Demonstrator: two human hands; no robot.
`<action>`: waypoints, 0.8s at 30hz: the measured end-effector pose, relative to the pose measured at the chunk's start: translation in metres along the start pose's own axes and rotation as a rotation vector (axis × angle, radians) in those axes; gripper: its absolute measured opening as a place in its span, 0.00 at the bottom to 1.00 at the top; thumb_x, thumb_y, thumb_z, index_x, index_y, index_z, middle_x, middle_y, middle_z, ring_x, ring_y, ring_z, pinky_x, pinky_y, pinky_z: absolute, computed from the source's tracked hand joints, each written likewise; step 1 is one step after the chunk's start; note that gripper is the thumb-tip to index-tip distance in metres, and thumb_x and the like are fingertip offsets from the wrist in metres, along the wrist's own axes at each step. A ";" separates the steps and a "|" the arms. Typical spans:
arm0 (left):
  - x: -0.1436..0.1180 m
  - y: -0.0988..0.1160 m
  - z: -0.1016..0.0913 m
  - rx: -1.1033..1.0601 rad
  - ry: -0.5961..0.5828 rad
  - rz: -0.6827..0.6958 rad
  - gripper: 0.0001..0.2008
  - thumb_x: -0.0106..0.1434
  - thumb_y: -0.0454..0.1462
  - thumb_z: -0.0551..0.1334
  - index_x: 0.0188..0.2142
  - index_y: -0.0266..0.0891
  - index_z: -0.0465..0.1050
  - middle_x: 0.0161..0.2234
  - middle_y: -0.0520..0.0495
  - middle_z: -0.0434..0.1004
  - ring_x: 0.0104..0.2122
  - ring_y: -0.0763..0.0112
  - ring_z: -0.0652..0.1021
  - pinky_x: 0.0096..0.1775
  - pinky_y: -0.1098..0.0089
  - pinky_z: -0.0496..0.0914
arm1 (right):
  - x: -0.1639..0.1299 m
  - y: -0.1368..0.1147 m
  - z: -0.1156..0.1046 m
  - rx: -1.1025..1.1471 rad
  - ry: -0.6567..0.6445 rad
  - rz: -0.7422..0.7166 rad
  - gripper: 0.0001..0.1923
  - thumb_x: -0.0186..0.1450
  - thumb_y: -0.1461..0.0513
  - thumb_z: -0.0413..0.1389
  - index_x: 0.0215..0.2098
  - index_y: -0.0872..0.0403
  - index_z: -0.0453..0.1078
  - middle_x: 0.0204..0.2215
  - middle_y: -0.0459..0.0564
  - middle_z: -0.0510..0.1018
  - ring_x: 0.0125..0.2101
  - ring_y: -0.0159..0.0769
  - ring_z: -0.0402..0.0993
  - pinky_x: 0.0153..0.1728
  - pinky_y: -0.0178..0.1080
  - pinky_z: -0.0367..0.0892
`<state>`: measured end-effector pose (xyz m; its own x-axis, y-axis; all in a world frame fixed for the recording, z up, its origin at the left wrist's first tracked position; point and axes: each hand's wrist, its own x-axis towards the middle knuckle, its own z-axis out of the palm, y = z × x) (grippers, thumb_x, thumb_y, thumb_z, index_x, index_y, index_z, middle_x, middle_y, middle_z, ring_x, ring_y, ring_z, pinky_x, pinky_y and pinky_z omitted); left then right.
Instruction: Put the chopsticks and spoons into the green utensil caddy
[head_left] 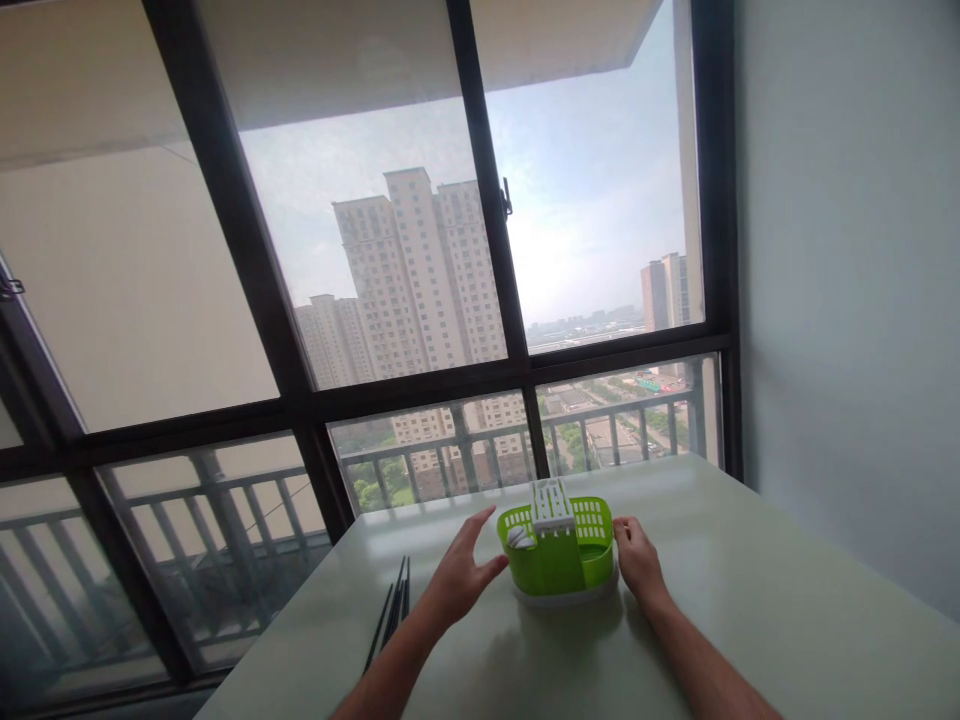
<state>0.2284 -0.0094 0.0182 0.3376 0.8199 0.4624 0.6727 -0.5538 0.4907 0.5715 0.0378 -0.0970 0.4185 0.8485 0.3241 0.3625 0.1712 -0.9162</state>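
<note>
A bright green plastic utensil caddy [547, 565] with slotted walls and a pale base stands upright on the table. Across its middle sits a white slotted insert [553, 508]. White rounded pieces, perhaps spoons [519, 538], poke up in the left compartment; the right compartment shows a low front opening. My left hand [463, 572] is open at the caddy's left side, thumb and fingers apart, the thumb tip close to the wall; contact is unclear. At the right end, my right hand [637, 560] has its fingers curled against the caddy's rim. Several black chopsticks [396, 608] lie beside my left forearm.
The pale, glossy table [720, 580] reaches to a dark-framed window [412, 390]. Outside are a railing [622, 432] and tall buildings. A plain wall [847, 300] rises on the right. The table's left edge slants down past the chopsticks.
</note>
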 end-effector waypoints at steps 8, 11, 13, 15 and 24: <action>0.027 0.057 0.031 0.254 -0.010 0.115 0.16 0.64 0.32 0.60 0.50 0.47 0.74 0.49 0.46 0.80 0.51 0.59 0.77 0.54 0.58 0.68 | -0.001 0.001 -0.003 -0.026 0.009 0.007 0.27 0.67 0.40 0.41 0.41 0.50 0.68 0.38 0.53 0.79 0.40 0.44 0.75 0.40 0.39 0.65; 0.029 0.056 0.033 0.258 0.028 0.156 0.12 0.65 0.31 0.57 0.43 0.46 0.76 0.42 0.46 0.81 0.45 0.61 0.78 0.48 0.61 0.68 | -0.001 0.001 -0.003 -0.021 -0.002 0.006 0.27 0.67 0.40 0.41 0.42 0.50 0.68 0.39 0.54 0.79 0.40 0.45 0.75 0.41 0.39 0.65; 0.033 0.053 0.032 0.137 0.111 0.116 0.10 0.66 0.33 0.56 0.40 0.45 0.76 0.39 0.47 0.80 0.41 0.63 0.78 0.45 0.64 0.69 | -0.001 0.001 -0.003 -0.019 -0.009 0.005 0.28 0.67 0.40 0.41 0.41 0.51 0.68 0.39 0.54 0.79 0.40 0.45 0.74 0.41 0.39 0.65; 0.039 0.046 0.027 -0.008 0.242 0.033 0.08 0.67 0.37 0.57 0.39 0.45 0.76 0.38 0.47 0.80 0.39 0.64 0.78 0.45 0.66 0.70 | 0.000 0.001 -0.003 -0.022 -0.011 0.003 0.28 0.67 0.39 0.41 0.41 0.51 0.68 0.39 0.54 0.79 0.40 0.45 0.74 0.41 0.39 0.65; 0.048 -0.043 -0.065 -0.196 0.501 -0.435 0.19 0.64 0.51 0.53 0.41 0.40 0.72 0.35 0.46 0.79 0.30 0.67 0.79 0.32 0.67 0.75 | -0.001 0.002 -0.002 -0.022 -0.012 0.006 0.28 0.67 0.39 0.41 0.41 0.51 0.68 0.38 0.53 0.79 0.39 0.44 0.75 0.40 0.39 0.65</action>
<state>0.1729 0.0446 0.0671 -0.3125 0.8338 0.4551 0.5306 -0.2441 0.8117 0.5736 0.0367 -0.0987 0.4107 0.8553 0.3158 0.3785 0.1552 -0.9125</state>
